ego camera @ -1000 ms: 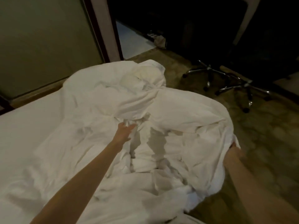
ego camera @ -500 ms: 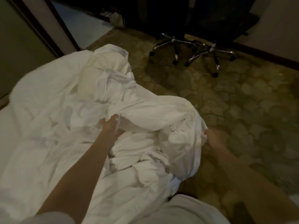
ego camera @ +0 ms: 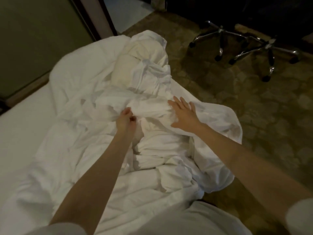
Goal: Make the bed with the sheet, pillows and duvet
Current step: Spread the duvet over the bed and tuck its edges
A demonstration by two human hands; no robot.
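A crumpled white duvet [ego camera: 88, 133] lies heaped across the bed's corner, one edge hanging over the side toward the floor. A cream pillow [ego camera: 133, 65] sits half wrapped in white fabric at the far end of the heap. My left hand [ego camera: 125, 118] is closed, pinching a fold of the duvet in the middle of the pile. My right hand [ego camera: 183, 112] is just to the right, fingers spread, palm down on the bunched fabric, holding nothing. The smooth white sheet [ego camera: 20, 126] covers the mattress at left.
Patterned brown carpet [ego camera: 254, 116] lies right of the bed. Two chrome office-chair bases [ego camera: 245, 43] on castors stand at the upper right. A dark-framed wall panel [ego camera: 42, 39] runs along the far side of the bed, with a doorway [ego camera: 130, 11] past it.
My right hand has let go of the duvet's hanging edge and moved left onto the pile, fingers open. My left hand still holds its fold. The view has swung back to the left.
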